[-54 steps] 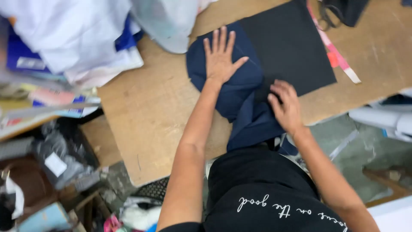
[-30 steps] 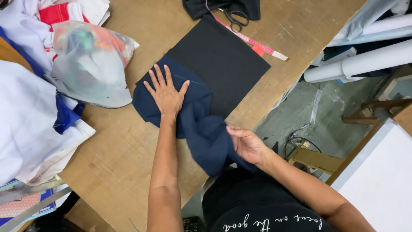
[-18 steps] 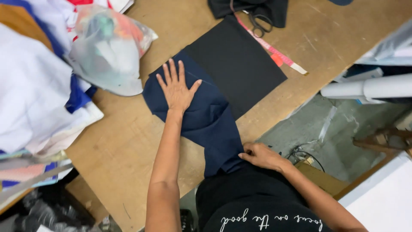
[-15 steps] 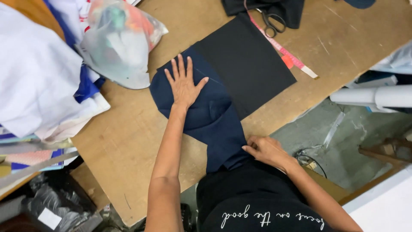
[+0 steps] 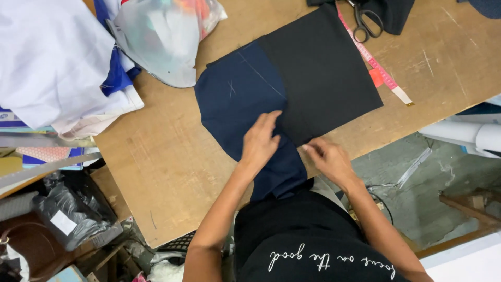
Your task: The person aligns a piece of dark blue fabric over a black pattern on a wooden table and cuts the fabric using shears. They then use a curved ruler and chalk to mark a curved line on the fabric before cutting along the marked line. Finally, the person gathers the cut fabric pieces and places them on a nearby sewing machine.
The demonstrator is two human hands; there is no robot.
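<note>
Wooden table: two hands, one navy cloth

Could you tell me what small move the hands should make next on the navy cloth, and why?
Probably slide the left hand up the navy cloth to flatten it: its lower end hangs off the table edge, and the right hand already holds that edge.
</note>
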